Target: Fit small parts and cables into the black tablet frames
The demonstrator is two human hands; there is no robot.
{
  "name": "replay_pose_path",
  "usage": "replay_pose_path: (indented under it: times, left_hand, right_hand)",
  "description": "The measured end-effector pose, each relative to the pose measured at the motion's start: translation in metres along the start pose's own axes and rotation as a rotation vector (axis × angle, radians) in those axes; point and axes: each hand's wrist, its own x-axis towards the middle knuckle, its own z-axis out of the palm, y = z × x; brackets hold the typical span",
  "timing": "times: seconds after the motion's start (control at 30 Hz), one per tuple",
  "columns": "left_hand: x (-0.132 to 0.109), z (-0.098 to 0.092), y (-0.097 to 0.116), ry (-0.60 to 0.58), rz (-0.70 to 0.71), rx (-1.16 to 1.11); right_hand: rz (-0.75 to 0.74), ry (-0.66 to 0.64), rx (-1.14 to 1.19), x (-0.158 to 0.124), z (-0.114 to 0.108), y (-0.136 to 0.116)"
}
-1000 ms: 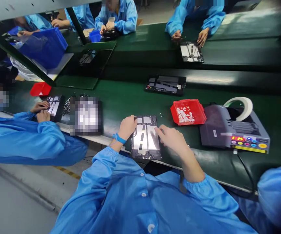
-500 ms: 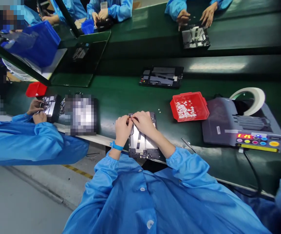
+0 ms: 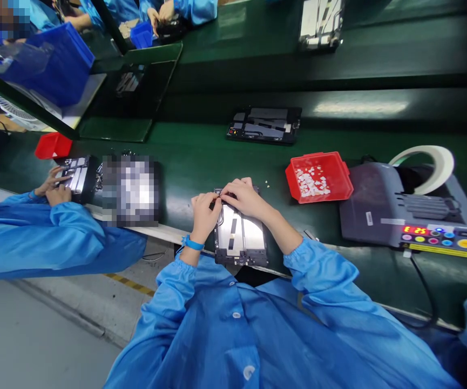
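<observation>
Long and green, the bench is running across a busy workroom where people in blue coats are sitting side by side. Far to the left, a small red bin is sitting by a co-worker's hands, which are pressing on another device. Nearer the middle, the person's left hand, with a blue wrist strap just below it, is curling its fingers in tight at the top left corner of an open tablet. The tablet is lying flat at the near edge of the bench, right in front of the person, with its back off and its shiny silver insides showing. The right hand is lying over the top edge of the tablet, its fingers bent and narrow, and its fingertips are meeting the left hand's fingertips at that same corner. Both hands are pinching there, touching the tablet, but whatever is between the fingers is too small to tell. It looks like the work is only partway along: the silver plates are sitting in place, yet the back is off and the hands are busy at the corner. Farther back, a second open tablet is lying alone on the bench. To the right, a red tray is holding little white bits, well apart from the hands. At the far right, a grey tape machine with a white tape roll is glowing with coloured buttons.
</observation>
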Motion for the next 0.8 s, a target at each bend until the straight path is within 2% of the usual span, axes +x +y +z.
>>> replay_pose_path:
  times: [0.5, 0.8]
  left_hand:
    - [-0.001, 0.003, -0.002, -0.016, -0.067, -0.030]
    - [0.000, 0.002, 0.001, -0.027, -0.089, -0.030]
  right_hand:
    - [-0.055, 0.019, -0.017, -0.002, 0.006, 0.005]
    - [-0.022, 0.083, -0.087, -0.010, 0.002, -0.007]
